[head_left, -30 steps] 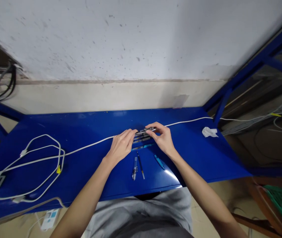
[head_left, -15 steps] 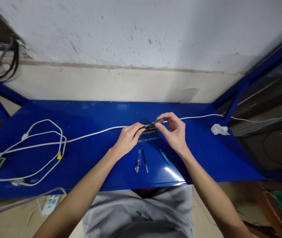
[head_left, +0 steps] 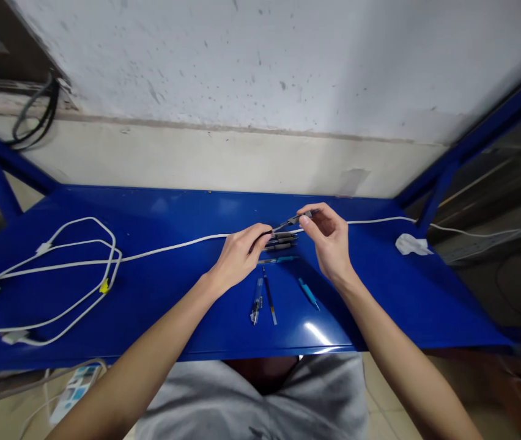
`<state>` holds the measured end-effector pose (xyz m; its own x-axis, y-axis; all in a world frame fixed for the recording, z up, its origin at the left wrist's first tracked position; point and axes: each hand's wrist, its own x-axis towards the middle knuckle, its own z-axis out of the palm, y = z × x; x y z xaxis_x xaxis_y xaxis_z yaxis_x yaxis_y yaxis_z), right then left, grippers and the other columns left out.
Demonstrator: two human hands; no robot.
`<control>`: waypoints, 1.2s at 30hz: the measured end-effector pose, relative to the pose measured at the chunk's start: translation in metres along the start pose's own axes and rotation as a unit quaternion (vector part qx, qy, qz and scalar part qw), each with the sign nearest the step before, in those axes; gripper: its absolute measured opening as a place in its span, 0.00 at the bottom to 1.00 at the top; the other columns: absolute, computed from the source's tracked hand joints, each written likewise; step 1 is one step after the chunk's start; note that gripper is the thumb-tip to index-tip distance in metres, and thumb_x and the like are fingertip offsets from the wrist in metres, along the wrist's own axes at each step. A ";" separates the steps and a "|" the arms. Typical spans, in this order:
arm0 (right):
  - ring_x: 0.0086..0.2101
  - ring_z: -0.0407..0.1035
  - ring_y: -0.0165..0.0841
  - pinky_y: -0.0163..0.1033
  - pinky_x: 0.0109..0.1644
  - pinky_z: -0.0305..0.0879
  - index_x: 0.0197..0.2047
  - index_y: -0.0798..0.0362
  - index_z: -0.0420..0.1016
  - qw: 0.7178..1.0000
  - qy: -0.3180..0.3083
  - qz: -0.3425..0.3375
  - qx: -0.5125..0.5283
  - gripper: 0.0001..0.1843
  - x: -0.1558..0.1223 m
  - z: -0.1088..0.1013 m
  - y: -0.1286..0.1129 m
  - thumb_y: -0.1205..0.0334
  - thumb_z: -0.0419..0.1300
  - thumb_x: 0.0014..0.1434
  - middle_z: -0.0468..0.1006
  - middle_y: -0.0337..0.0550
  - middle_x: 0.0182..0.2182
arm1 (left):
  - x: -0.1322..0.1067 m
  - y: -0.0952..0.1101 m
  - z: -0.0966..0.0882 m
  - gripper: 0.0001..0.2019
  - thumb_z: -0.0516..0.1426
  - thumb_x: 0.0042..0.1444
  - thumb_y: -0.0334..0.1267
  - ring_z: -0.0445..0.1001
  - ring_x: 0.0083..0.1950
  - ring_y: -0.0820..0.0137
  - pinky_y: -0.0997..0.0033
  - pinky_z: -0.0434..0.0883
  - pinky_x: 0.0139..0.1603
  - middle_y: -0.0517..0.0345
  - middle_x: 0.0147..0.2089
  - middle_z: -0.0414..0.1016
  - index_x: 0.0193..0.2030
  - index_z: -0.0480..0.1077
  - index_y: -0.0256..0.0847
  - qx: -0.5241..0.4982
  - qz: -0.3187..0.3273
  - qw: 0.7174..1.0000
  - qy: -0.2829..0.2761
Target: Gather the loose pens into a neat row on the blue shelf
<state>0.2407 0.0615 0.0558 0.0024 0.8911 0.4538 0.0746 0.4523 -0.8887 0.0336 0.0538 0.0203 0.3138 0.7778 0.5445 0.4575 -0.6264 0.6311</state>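
A dark pen (head_left: 291, 221) is held between my two hands above the table, slanting up to the right. My left hand (head_left: 240, 253) pinches its left end, partly hiding it. The fingers of my right hand (head_left: 327, 238) close around the thicker right part. Just beneath lie several dark pens (head_left: 282, 242) side by side. Nearer me are a clear pen with a blue grip (head_left: 284, 260), a clear pen barrel (head_left: 257, 300), an ink refill (head_left: 269, 296) and a blue pen piece (head_left: 309, 294).
A white cable (head_left: 173, 245) crosses the blue table (head_left: 187, 211), passing behind my hands. More white cable (head_left: 116, 250) lies looped at the left. A crumpled white tissue (head_left: 411, 244) sits at the right. Blue frame posts (head_left: 439, 189) and a wall (head_left: 224, 159) bound the table.
My right hand has moved slightly right, away from my left, and more of the pen's thin part shows between them. The view has shifted a little.
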 end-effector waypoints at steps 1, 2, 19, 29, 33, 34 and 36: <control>0.38 0.73 0.33 0.39 0.44 0.71 0.42 0.49 0.79 1.000 -0.001 -0.002 0.003 0.10 0.000 0.000 0.000 0.52 0.68 0.62 0.79 0.41 0.38 | 0.000 0.001 0.000 0.10 0.51 0.73 0.40 0.73 0.36 0.74 0.75 0.67 0.39 0.58 0.41 0.77 0.50 0.72 0.42 0.000 -0.002 1.000 -0.005; 0.38 0.73 0.33 0.39 0.44 0.70 0.42 0.49 0.79 1.000 -0.001 -0.005 0.007 0.10 0.000 0.000 -0.001 0.53 0.68 0.62 0.79 0.41 0.38 | 0.000 0.001 0.000 0.10 0.51 0.73 0.40 0.71 0.35 0.75 0.75 0.66 0.38 0.59 0.39 0.76 0.50 0.72 0.42 0.000 -0.004 1.000 -0.007; 0.26 0.67 0.28 0.33 0.33 0.62 0.46 0.52 0.73 0.914 -0.381 0.134 -0.042 0.16 0.006 -0.024 -0.007 0.54 0.70 0.59 0.75 0.33 0.26 | 0.000 -0.002 -0.003 0.11 0.49 0.74 0.42 0.71 0.33 0.74 0.74 0.63 0.37 0.61 0.35 0.74 0.47 0.70 0.43 0.039 -0.012 0.999 0.001; 0.24 0.71 0.29 0.32 0.30 0.62 0.44 0.55 0.78 0.828 -0.510 0.193 -0.132 0.15 -0.005 -0.010 -0.004 0.52 0.69 0.61 0.80 0.38 0.24 | 0.001 0.000 0.000 0.11 0.48 0.74 0.42 0.69 0.31 0.74 0.74 0.61 0.35 0.63 0.33 0.73 0.46 0.70 0.43 0.021 -0.018 1.000 0.003; 0.23 0.67 0.28 0.32 0.29 0.59 0.47 0.53 0.77 0.854 -0.461 0.169 -0.171 0.18 -0.003 -0.020 -0.009 0.49 0.67 0.62 0.77 0.35 0.23 | 0.001 -0.001 0.002 0.11 0.48 0.74 0.42 0.69 0.31 0.74 0.74 0.61 0.35 0.62 0.34 0.74 0.46 0.70 0.43 0.016 -0.017 1.000 -0.003; 0.23 0.66 0.28 0.33 0.29 0.58 0.45 0.53 0.77 0.864 -0.439 0.159 -0.190 0.17 -0.006 -0.024 -0.011 0.48 0.66 0.63 0.75 0.34 0.23 | 0.001 -0.001 0.002 0.11 0.48 0.74 0.42 0.70 0.31 0.74 0.74 0.61 0.35 0.62 0.34 0.74 0.46 0.70 0.43 0.015 -0.018 1.000 -0.003; 0.24 0.63 0.28 0.33 0.29 0.56 0.41 0.52 0.76 0.875 -0.388 0.142 -0.252 0.16 -0.016 -0.031 -0.015 0.47 0.64 0.64 0.73 0.34 0.23 | 0.001 -0.001 0.002 0.11 0.48 0.74 0.42 0.70 0.31 0.73 0.74 0.61 0.35 0.62 0.34 0.74 0.46 0.70 0.43 0.013 -0.019 1.000 -0.004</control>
<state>0.2706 0.0389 0.0637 -0.5713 0.8093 -0.1362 0.6122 0.3097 -0.7275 0.0355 0.0549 0.0191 0.3016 0.8015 0.5164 0.4905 -0.5949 0.6369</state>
